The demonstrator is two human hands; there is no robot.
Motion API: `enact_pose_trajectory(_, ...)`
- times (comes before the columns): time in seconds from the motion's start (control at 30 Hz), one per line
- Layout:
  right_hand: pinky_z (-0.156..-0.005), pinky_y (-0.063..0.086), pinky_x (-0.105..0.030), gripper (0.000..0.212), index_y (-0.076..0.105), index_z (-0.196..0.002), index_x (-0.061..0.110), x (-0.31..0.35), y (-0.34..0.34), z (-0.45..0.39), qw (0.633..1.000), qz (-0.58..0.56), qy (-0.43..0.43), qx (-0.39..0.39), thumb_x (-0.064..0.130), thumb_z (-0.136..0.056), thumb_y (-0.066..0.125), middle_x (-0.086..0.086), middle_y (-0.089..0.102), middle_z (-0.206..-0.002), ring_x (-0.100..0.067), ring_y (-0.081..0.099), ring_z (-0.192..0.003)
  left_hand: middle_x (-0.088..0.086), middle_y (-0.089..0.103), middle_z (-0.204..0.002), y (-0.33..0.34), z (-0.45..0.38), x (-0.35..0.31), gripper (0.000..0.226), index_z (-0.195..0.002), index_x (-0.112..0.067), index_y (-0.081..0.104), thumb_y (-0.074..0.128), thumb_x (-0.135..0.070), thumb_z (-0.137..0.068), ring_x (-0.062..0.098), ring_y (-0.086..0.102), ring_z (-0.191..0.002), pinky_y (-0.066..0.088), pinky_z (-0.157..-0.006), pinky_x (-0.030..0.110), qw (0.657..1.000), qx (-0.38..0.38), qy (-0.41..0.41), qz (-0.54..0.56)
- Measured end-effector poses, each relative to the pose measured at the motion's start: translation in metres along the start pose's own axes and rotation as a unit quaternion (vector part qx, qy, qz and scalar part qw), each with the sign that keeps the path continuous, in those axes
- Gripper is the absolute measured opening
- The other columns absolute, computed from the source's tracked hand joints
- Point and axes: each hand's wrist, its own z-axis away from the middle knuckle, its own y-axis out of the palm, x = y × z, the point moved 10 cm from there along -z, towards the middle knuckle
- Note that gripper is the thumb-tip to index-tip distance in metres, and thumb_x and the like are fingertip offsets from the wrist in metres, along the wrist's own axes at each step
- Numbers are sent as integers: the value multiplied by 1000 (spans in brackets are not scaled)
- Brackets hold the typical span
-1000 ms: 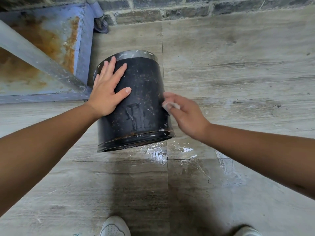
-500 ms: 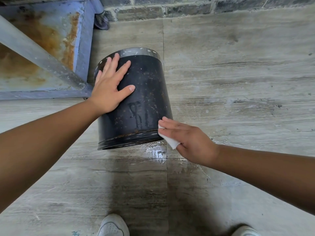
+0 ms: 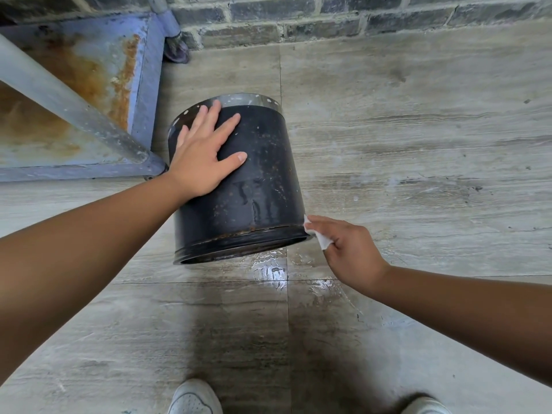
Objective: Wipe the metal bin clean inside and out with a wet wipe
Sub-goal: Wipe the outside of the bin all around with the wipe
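A black metal bin (image 3: 254,186) with rust specks lies on its side on the tiled floor, its wider rim toward me and a grey band at its far end. My left hand (image 3: 203,153) rests flat on the bin's upper left side, fingers spread. At the lower right edge of the near rim, my right hand (image 3: 349,249) pinches a folded white wet wipe (image 3: 319,236) that touches the rim. The bin's inside is hidden.
A rusty blue metal frame (image 3: 146,94) with a grey diagonal bar (image 3: 68,106) stands just left of the bin. A brick wall (image 3: 328,16) runs along the back. A wet patch (image 3: 271,270) shines on the floor below the bin. My white shoes (image 3: 194,397) show at the bottom.
My right hand has slid the wipe down the bin's right side, from mid-height to the near rim. My left hand has stayed flat on the bin.
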Motion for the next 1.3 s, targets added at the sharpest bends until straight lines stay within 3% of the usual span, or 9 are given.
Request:
enact_pose_trajectory(0.13,-66,51,-23,27,72,-87,2,-40,18,9,983,95,99,125,-10,-82,49,-10,75,-94,-16,68,-77,-6,-2,-164,-1,0,-1,70,-150,-42,21,41,-62,-86,15,-7,-149,0,-117,51,1000,5,-5,6)
enact_pose_trajectory(0.3,-39,34,-14,19,66,-80,15,-79,13,22,959,-28,268,89,12,-92,52,1,59,-63,-4,44,-40,0,19,-160,-14,-11,-3,64,-146,-33,35,49,-53,-87,22,13,-146,14,-115,50,999,-15,-28,33)
enact_pose_trajectory(0.47,-57,37,-26,16,55,-69,15,-80,-1,19,936,-123,326,38,18,-85,56,-1,55,-65,-16,47,-56,12,56,-121,-27,-53,23,55,-117,-12,52,63,-54,-83,33,51,-109,40,-85,38,987,59,-146,45)
enact_pose_trajectory(0.57,-64,40,-33,21,61,-62,14,-69,-12,13,940,-145,310,6,18,-82,57,-3,57,-63,-19,50,-63,10,63,-100,-29,-66,19,48,-91,-13,57,73,-55,-75,28,56,-85,42,-72,35,977,142,-158,2)
enact_pose_trajectory(0.7,-57,44,-25,22,68,-70,21,-51,-20,1,956,-133,263,6,10,-83,55,-1,67,-67,-14,55,-59,11,63,-90,-44,-56,1,42,-84,-15,60,81,-48,-70,38,63,-84,56,-75,53,962,213,-163,-45)
enact_pose_trajectory(0.8,-53,42,-18,23,67,-73,21,-40,-19,2,957,-165,238,-12,10,-87,52,4,67,-64,-12,56,-59,7,62,-81,-61,-38,-29,38,-79,-18,58,84,-42,-67,30,61,-75,56,-63,44,970,201,-123,-66)
enact_pose_trajectory(0.93,-64,42,-26,25,66,-73,21,-35,-27,-1,949,-215,222,-64,14,-91,51,8,64,-62,-6,57,-61,-8,53,-74,-83,-16,-85,41,-80,-22,53,83,-45,-64,13,47,-67,31,-53,29,983,148,-27,-108)
enact_pose_trajectory(1.07,-64,42,-34,24,70,-72,25,-36,-49,-16,906,-323,234,-144,17,-88,55,1,62,-65,-15,54,-63,-14,49,-65,-106,-4,-121,35,-75,-25,55,84,-40,-65,0,39,-62,27,-51,22,990,64,56,-109)
enact_pose_trajectory(1.3,-55,45,-22,20,73,-81,29,-40,-75,-45,866,-395,238,-194,12,-79,63,10,64,-65,-5,56,-57,1,58,-76,-87,-20,-111,39,-62,-28,42,77,-31,-77,22,53,-79,45,-69,39,992,1,52,-112)
